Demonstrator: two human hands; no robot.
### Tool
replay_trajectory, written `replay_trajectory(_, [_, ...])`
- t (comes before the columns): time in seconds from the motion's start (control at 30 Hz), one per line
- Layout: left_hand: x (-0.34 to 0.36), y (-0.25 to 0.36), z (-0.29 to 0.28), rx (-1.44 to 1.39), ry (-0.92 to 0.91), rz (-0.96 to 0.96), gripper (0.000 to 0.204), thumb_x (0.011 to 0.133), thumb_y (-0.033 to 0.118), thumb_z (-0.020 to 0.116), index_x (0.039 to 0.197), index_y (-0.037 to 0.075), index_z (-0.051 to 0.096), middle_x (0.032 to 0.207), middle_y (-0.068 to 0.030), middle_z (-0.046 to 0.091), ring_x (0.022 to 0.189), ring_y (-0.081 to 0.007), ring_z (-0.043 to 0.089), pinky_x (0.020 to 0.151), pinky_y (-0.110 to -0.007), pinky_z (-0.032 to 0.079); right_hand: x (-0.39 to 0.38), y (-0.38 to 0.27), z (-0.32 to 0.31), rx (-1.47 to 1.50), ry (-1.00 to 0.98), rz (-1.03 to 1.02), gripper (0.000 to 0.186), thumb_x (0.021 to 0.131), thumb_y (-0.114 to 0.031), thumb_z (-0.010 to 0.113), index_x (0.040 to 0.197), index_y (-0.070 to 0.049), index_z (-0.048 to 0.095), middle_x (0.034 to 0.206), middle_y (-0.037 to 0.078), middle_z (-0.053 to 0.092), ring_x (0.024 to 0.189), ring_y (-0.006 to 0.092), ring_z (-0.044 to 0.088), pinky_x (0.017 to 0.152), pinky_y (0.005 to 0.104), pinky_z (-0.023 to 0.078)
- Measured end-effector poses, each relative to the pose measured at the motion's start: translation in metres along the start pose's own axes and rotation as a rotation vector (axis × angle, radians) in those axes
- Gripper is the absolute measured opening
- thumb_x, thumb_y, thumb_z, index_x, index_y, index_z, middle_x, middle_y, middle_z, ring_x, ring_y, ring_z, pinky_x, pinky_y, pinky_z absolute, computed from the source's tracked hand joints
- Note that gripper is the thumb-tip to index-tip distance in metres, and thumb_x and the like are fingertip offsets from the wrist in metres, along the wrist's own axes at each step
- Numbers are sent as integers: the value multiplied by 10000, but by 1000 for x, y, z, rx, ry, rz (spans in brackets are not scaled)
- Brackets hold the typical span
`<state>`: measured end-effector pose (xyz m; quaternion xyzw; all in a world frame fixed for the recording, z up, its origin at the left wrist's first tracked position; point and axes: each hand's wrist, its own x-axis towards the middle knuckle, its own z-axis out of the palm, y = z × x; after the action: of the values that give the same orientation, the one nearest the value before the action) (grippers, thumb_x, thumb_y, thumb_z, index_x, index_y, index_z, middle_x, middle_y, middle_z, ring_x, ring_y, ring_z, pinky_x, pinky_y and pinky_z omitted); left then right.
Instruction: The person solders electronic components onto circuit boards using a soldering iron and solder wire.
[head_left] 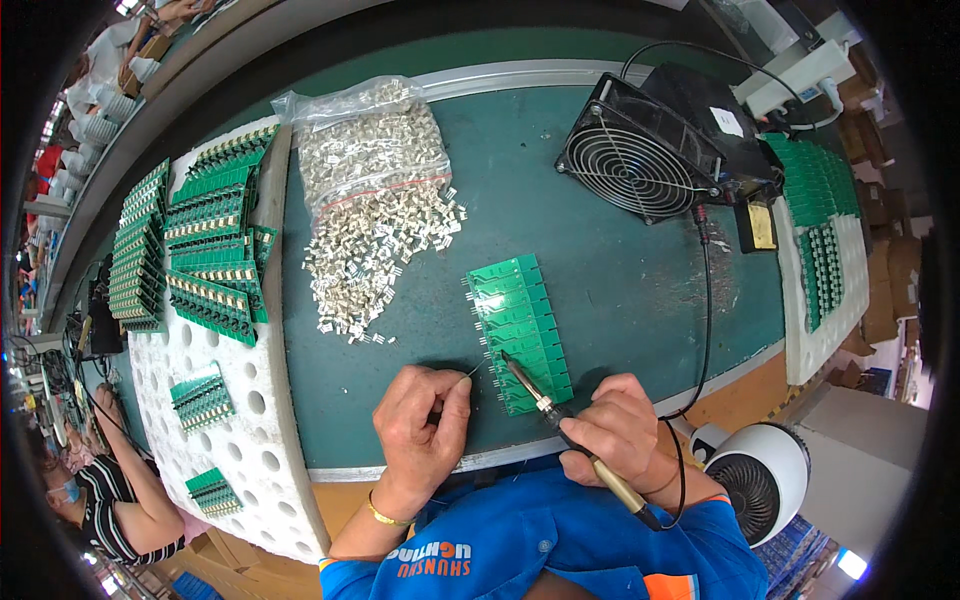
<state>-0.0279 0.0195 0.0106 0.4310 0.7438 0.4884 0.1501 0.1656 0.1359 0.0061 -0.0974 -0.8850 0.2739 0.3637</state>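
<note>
Right at the near edge of the green bench mat (620, 290) lies a strip of small green circuit boards (520, 330), its row of pins along the left side. The right hand (620, 430) grips a soldering iron (560, 420) pen-fashion, tip resting on the strip's lower left boards. The left hand (425, 420) pinches a thin solder wire (470, 372) toward that tip. Best practice, I judge: heat pin and pad together, feed wire briefly, keep both wrists braced. Loose metal terminals (375, 260) spill from a clear bag (365, 140) just beyond; a black extraction fan (640, 160) stands behind.
</note>
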Motion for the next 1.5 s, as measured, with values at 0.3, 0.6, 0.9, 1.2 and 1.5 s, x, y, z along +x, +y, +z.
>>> replay_trajectory(0.3, [3, 0, 2, -10, -14, -2, 55, 829, -27, 721, 834, 12, 682, 716, -80, 600, 557, -169, 565, 497, -290, 442, 4, 7, 4, 90, 66, 66, 229, 832, -213, 765, 957, -49, 666, 693, 44, 618, 560, 191, 570, 627, 346, 477])
replay_trajectory(0.6, [3, 0, 2, 2, -23, -6, 53, 831, -32, 716, 830, 8, 682, 713, -84, 604, 562, -181, 582, 500, -296, 448, 7, 8, 5, 117, 89, 85, 189, 800, -139, 755, 941, -48, 668, 692, 46, 622, 559, 193, 573, 615, 345, 474])
replay_trajectory(0.9, [4, 1, 2, -4, -16, -7, 62, 828, -46, 715, 831, 4, 679, 715, -80, 608, 563, -163, 588, 503, -283, 451, 4, 4, 0, 60, 59, 77, 183, 788, -124, 743, 940, -52, 671, 689, 37, 609, 555, 188, 555, 621, 348, 470])
replay_trajectory(1.2, [4, 0, 2, -8, -17, -10, 59, 831, -46, 719, 832, 1, 681, 715, -74, 601, 546, -144, 558, 495, -270, 438, 7, 5, 0, 68, 39, 83, 204, 766, -112, 745, 947, -55, 671, 704, 27, 619, 561, 189, 556, 630, 345, 470])
replay_trajectory(1.5, [4, 0, 2, -5, -14, -8, 65, 824, -45, 723, 826, 4, 680, 708, -72, 601, 540, -150, 550, 493, -273, 429, 9, 5, 1, 91, 20, 102, 230, 749, -119, 766, 955, -69, 678, 709, 20, 627, 564, 186, 562, 637, 340, 470])
